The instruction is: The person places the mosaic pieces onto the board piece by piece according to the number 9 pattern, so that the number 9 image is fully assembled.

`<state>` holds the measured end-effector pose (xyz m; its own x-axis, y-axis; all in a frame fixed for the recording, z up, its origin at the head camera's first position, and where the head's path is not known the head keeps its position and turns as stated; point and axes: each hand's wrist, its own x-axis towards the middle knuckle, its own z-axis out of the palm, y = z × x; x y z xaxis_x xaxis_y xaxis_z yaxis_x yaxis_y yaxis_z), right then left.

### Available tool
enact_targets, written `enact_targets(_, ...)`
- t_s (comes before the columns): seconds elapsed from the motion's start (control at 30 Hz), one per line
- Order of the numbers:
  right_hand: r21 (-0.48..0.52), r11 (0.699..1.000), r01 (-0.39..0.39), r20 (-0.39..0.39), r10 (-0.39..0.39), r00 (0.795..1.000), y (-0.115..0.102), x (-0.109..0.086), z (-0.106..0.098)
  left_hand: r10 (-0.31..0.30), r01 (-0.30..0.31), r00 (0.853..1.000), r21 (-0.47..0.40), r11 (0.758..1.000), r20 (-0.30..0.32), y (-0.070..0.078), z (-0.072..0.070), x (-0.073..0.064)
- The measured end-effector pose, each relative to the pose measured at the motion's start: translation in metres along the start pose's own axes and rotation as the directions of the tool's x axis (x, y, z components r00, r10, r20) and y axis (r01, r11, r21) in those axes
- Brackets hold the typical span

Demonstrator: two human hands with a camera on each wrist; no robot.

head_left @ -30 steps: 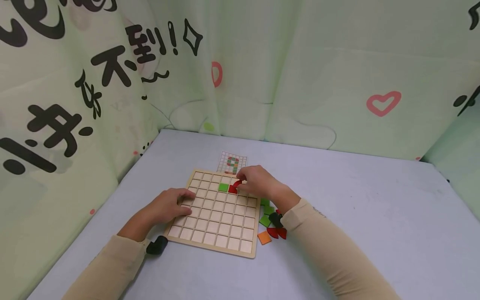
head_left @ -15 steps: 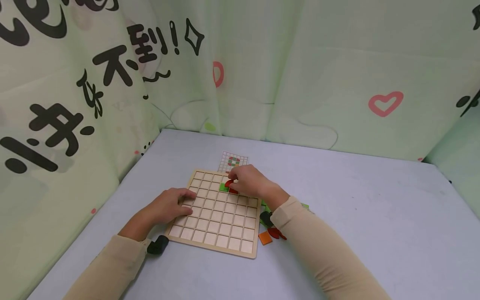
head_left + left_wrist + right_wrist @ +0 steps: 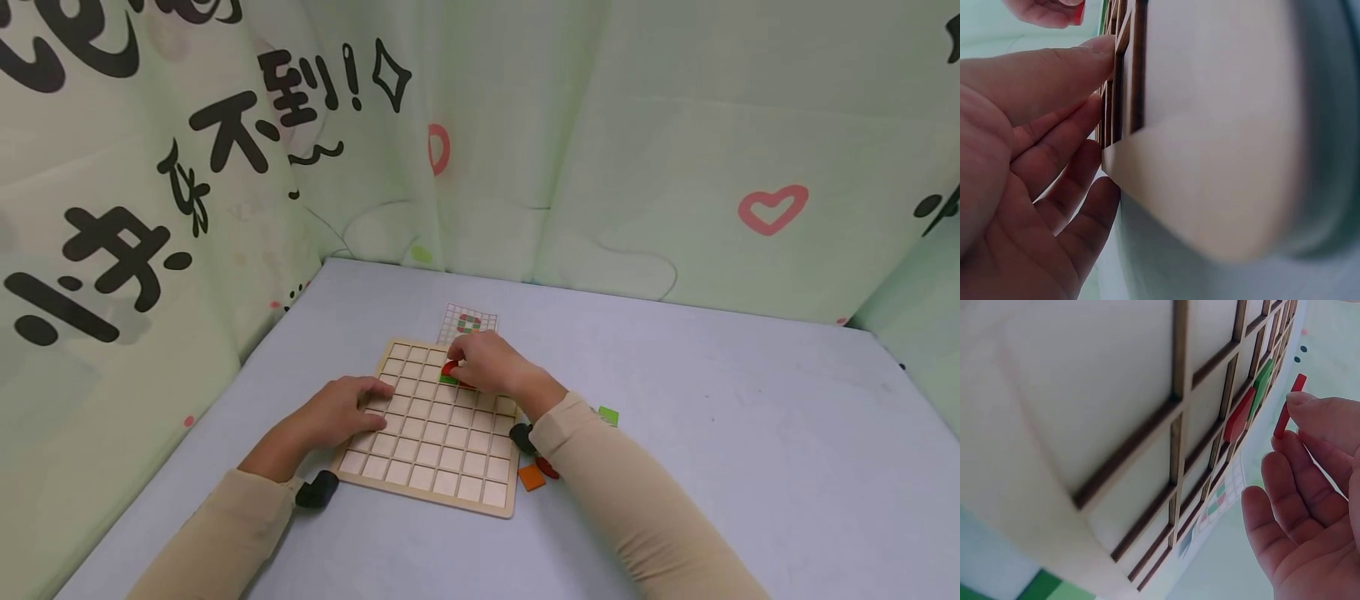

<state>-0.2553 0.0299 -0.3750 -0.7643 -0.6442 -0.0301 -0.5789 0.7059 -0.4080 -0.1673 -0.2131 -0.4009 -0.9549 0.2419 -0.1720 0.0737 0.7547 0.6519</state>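
left hand (image 3: 337,412) resting on left edge of gridded board (image 3: 427,432), fingers slightly bent, apart, gripping nothing; board lies flat on table (image 3: 750,433). green tile (image 3: 448,380) sits on it, red piece (image 3: 1283,420) near that, off the board, pinched thumb-to-finger by right hand (image 3: 487,362), other fingers loose; a slipping pinch could drop it crooked. red tile (image 3: 1239,417) beside green, low fingers could nudge it. dragging right sleeve (image 3: 630,492) might sweep orange tile (image 3: 532,477) away
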Motion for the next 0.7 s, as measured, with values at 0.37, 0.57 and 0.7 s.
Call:
enact_targets(0.37,-0.025,1.0,0.005,-0.007,-0.006,1.0,-0.007,0.007,0.004,-0.01,0.01,1.0,-0.001,1.0,0.004,0.002,-0.001,-0.001)
enact_targets(0.57,-0.059,0.998,-0.021,0.004,0.021,1.0,-0.01,0.013,0.008,-0.012,0.012,1.0,-0.007,1.0,0.004,0.002,-0.001,-0.001)
enact_targets(0.7,-0.061,0.998,-0.018,0.002,0.019,1.0,-0.012,0.015,0.01,-0.015,0.015,1.0,-0.011,1.0,0.002,0.002,-0.001,-0.001)
